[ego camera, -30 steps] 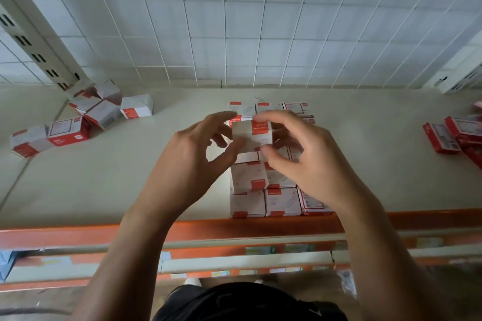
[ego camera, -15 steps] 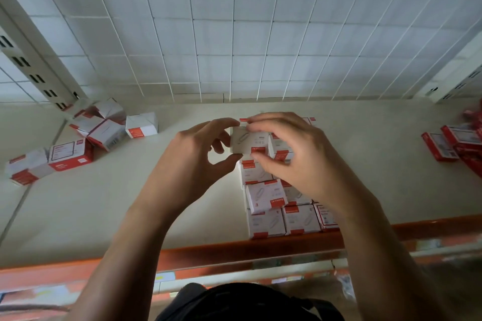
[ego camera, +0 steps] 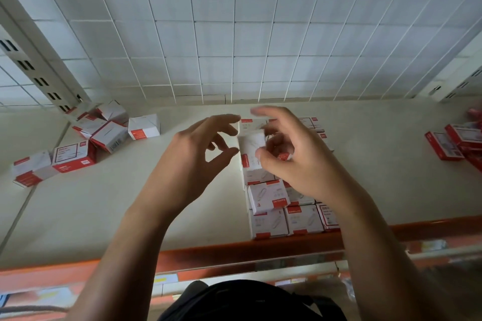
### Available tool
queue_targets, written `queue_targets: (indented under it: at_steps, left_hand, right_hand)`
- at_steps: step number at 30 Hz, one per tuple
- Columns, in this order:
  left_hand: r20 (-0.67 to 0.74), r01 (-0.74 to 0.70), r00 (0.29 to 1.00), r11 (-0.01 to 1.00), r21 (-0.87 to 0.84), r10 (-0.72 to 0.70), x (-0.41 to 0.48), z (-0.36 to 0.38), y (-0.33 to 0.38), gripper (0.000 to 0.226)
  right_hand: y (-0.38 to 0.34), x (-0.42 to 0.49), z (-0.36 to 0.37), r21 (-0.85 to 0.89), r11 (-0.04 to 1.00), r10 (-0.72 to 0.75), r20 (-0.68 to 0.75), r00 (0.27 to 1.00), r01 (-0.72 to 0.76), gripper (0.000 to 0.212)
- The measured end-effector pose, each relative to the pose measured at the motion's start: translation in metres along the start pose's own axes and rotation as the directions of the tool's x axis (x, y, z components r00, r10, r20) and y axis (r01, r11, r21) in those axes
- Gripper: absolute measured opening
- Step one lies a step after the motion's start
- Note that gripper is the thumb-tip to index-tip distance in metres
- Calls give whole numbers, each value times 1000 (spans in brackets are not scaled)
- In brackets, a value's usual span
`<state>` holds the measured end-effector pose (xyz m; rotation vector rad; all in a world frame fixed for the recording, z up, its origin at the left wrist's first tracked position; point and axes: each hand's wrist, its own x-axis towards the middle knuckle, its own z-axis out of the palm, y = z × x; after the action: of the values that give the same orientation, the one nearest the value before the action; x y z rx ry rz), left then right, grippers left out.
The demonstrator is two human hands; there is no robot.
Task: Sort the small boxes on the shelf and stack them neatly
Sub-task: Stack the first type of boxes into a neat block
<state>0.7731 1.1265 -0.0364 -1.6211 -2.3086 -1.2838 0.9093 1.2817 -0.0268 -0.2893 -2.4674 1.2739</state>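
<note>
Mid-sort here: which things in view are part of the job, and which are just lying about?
In the job: top box; neat stack; loose pile at left; red boxes at right.
Just there: orange beam; mesh back panel; slotted upright.
</note>
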Motion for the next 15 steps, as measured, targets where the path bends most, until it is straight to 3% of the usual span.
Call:
queue_targets:
  at_steps: [2, 6, 8, 11, 13, 15]
  left_hand:
    - [-13, -7, 1000, 1000, -24, 7, -1, 2, 3, 32]
    - [71, -45, 997, 998, 39, 42, -2, 10, 3, 55]
    - [32, -30, 999, 997, 73, 27, -1, 12, 2, 48]
    - [9, -23, 1000, 993, 113, 22, 0, 11, 1, 42]
    - [12, -32, 999, 991, 132, 31, -2, 12, 0, 43]
    - [15, -32, 999, 992, 123, 31, -1, 12, 1, 43]
  right_hand:
    - [-1, 0, 0, 77, 997, 10, -51, 999, -6, 59]
    - [2, -1, 0, 43, 998, 42, -102, 994, -38, 41]
    - [5, -1, 0, -8, 999, 41, -88, 995, -42, 44]
    - [9, -1, -4, -225, 972, -95, -88, 992, 73, 54]
    - [11, 1, -9, -409, 892, -233, -44, 972, 195, 47]
    - [11, 2, -11, -460, 847, -289, 18, 957, 265, 37]
